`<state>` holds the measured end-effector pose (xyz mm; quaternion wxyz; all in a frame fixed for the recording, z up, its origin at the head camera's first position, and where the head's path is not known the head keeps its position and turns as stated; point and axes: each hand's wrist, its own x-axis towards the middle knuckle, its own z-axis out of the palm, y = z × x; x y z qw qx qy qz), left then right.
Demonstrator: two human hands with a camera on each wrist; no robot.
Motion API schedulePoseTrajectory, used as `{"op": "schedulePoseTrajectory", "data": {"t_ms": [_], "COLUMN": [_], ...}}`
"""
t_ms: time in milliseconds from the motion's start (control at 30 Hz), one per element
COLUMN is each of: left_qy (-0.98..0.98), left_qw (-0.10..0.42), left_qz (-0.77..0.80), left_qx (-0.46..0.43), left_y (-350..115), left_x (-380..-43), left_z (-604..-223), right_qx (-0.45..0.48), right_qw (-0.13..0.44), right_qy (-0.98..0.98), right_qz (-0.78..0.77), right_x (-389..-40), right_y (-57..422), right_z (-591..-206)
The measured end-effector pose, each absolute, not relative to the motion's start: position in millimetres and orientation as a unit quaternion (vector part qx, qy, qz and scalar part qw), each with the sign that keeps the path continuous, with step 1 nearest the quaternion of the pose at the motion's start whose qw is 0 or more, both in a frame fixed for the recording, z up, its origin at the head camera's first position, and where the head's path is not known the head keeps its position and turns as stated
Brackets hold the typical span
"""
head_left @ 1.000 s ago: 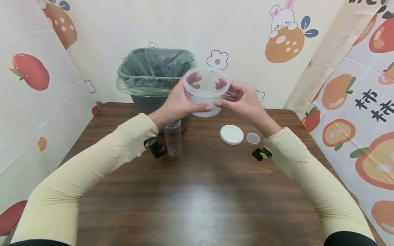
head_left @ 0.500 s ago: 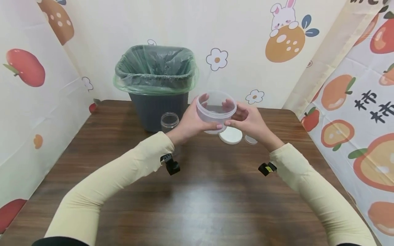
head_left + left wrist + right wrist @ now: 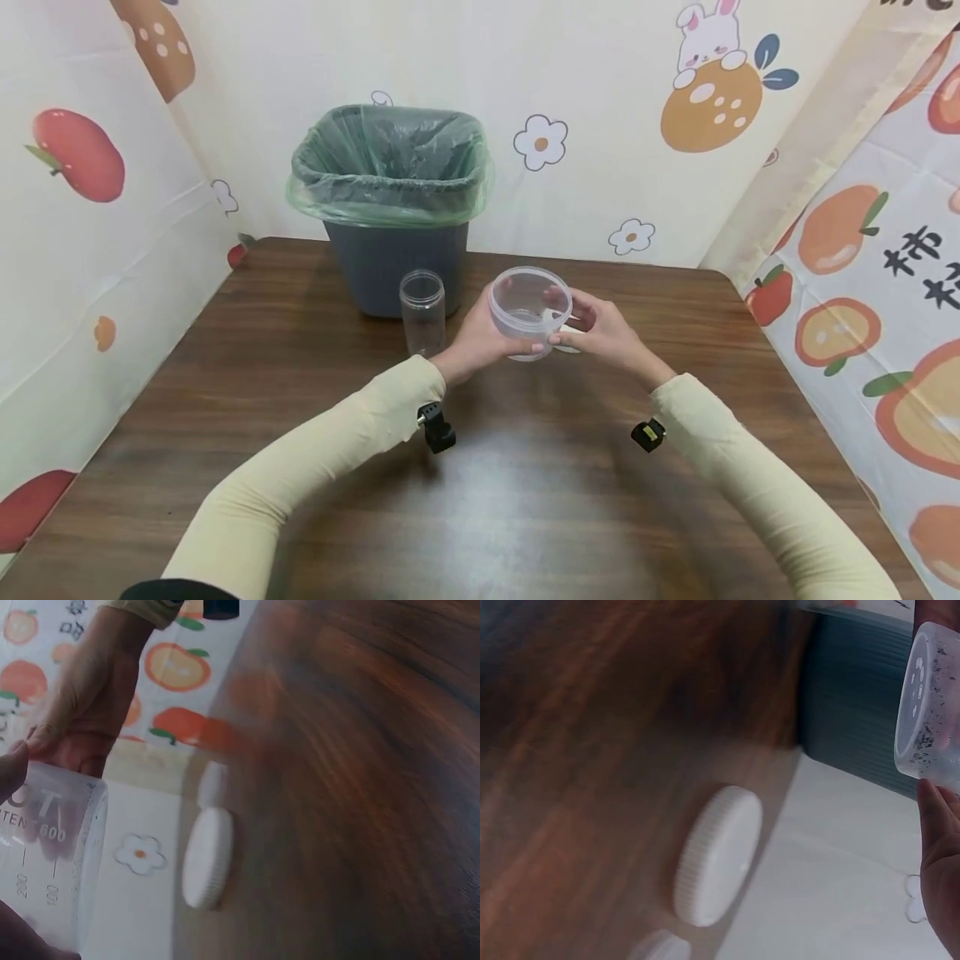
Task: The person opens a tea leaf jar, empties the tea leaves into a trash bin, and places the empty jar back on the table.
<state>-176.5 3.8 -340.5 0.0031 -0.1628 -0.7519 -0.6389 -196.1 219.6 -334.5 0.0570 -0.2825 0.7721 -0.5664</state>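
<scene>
A clear plastic tub (image 3: 529,321) without a lid is held above the table between both hands. My left hand (image 3: 487,335) grips its left side, thumb across the front. Around the right side curl the fingers of my right hand (image 3: 606,329), its thumb also in front. Printed measuring marks show on the tub (image 3: 46,855) in the left wrist view. Dark specks dot the tub's (image 3: 930,712) lower wall in the right wrist view. Behind the tub, a white ribbed lid (image 3: 718,856) rests on the table, mostly hidden in the head view. Beside it lies a smaller lid (image 3: 664,946).
A dark bin (image 3: 393,267) lined with a green bag (image 3: 390,204) stands at the table's back left. In front of it is an upright clear jar (image 3: 423,312), open at the top. Patterned cloth (image 3: 577,75) surrounds the wooden table (image 3: 247,375) at the back and sides.
Both hands have lowered the tub from beside the bin's rim, down and slightly right, closer to the table. The jar and bin have come into fuller view.
</scene>
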Motion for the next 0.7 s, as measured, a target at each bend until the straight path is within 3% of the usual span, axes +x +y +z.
{"op": "schedulePoseTrajectory", "data": {"t_ms": [400,700], "left_qy": [-0.762,-0.756], "left_qw": [-0.052,-0.078], "left_qz": [-0.633,-0.640], "left_qx": [-0.126,-0.114], "left_y": [-11.0,-9.6], "left_x": [-181.0,-184.6], "left_z": [-384.4,-406.9], "right_qx": [-0.267,-0.261], "right_qw": [0.081,0.082], "right_qy": [0.808,0.809], "right_qz": [-0.520,-0.521], "right_x": [-199.5,-183.3], "right_y": [202.9,196.5], "right_z": [-372.2,-368.5]}}
